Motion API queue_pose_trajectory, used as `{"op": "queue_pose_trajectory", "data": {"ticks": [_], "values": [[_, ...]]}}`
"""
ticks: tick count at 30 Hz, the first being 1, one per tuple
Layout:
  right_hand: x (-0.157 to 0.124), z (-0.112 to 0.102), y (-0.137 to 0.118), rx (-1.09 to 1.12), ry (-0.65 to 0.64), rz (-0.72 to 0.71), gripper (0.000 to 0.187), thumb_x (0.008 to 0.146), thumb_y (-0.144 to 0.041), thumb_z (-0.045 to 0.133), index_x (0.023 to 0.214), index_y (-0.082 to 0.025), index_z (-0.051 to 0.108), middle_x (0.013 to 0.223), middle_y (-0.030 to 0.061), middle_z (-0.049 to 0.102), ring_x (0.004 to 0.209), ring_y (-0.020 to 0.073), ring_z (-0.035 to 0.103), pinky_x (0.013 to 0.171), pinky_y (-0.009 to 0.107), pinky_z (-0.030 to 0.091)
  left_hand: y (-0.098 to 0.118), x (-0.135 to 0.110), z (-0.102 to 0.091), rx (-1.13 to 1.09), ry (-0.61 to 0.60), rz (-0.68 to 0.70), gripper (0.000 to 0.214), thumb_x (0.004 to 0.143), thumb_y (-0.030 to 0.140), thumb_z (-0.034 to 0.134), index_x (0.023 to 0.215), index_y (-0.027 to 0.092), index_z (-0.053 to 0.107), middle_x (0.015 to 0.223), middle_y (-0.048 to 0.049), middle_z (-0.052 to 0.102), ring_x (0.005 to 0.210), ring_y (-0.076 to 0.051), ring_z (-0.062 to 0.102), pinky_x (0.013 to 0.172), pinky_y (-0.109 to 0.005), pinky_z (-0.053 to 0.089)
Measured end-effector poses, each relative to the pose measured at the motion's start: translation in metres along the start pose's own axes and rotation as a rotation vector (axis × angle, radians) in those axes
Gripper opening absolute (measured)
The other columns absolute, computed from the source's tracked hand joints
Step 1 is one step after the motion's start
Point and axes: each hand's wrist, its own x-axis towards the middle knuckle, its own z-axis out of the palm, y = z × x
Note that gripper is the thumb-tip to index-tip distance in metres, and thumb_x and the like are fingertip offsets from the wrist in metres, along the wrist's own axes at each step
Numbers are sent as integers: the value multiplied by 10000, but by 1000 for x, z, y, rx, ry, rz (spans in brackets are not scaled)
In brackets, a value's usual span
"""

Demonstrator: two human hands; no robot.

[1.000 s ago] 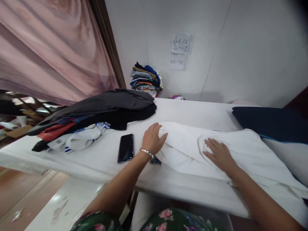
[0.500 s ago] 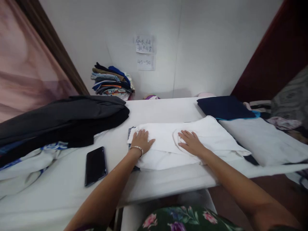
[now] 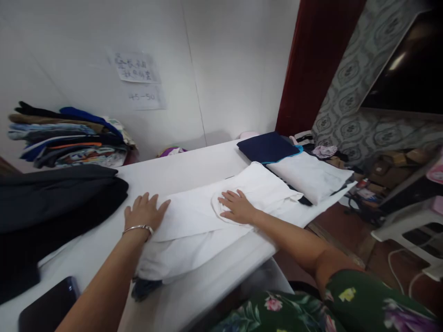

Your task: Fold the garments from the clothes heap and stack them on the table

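Head turned right, hands (image 3: 145,213) (image 3: 237,207) on garment (image 3: 194,219), note (image 3: 147,97) "45-50"

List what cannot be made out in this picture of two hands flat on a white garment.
Head view only.
Wall notes: handwriting too blurred to read.
Phone: cut off by the bottom edge.
Dark cloth: mostly hidden under the white garment.
Fabric beneath left hand and right hand: covered by them.

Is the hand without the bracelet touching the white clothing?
Touching. The head view shows the right hand lying flat, palm down, on the folded white garment, with no gap.
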Motion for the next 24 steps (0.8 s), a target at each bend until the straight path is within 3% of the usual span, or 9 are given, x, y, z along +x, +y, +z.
{"op": "queue_pose_trajectory", "data": {"ticks": [6, 9, 12, 15, 18, 21, 24], "values": [[1, 4, 2, 3, 20, -13, 636, 928, -580, 363, 1458, -230, 329, 1546, 93, 274, 1418, 274, 219, 1133, 539, 122, -1, 8, 38, 0, -238, 38, 730, 866, 598, 266, 1455, 173, 342, 1556, -133, 249, 1416, -352, 226, 1082, -630, 217], [2, 5, 2, -15, 26, -12, 632, 933, -575, 359, 1459, -224, 329, 1545, 98, 276, 1417, 269, 220, 1134, 538, 129, -1, 9, 36, 15, -266, 16, 747, 875, 601, 228, 1473, 159, 304, 1571, -121, 202, 1430, -338, 191, 1100, -620, 190], [2, 5, 2, -18, 10, -6, 635, 932, -577, 359, 1465, -233, 318, 1547, 97, 270, 1418, 273, 218, 1132, 548, 129, 18, 6, 23, 24, -203, 28, 739, 879, 596, 232, 1457, 148, 341, 1570, -141, 192, 1431, -345, 186, 1093, -632, 187], [3, 5, 2, -3, 16, -6, 631, 928, -574, 378, 1463, -244, 321, 1547, 96, 272, 1419, 274, 215, 1132, 550, 121, 57, -9, 15, 1, -101, 265, 678, 890, 557, 285, 1449, 180, 362, 1571, -113, 203, 1440, -312, 176, 1121, -590, 169], [4, 3, -1, 43, 32, 8, 628, 916, -560, 427, 1453, -245, 340, 1543, 98, 280, 1423, 269, 210, 1135, 541, 103, 93, -28, 25, -14, -148, 564, 646, 903, 537, 315, 1462, 215, 335, 1570, -69, 209, 1447, -260, 173, 1150, -526, 158], [-3, -5, 0, 161, 9, 17, 643, 904, -527, 469, 1457, -228, 332, 1532, 102, 304, 1427, 247, 212, 1143, 503, 121, 106, -39, 43, -6, -207, 644, 685, 903, 559, 320, 1481, 192, 286, 1551, -99, 253, 1440, -252, 199, 1155, -517, 157], [-30, -16, 18, 236, 64, 59, 609, 901, -469, 483, 1447, -232, 353, 1516, 87, 340, 1417, 233, 248, 1146, 489, 134, 103, -41, 54, -30, -187, 645, 681, 904, 571, 319, 1479, 208, 290, 1535, -102, 300, 1435, -246, 218, 1156, -513, 161]]}}
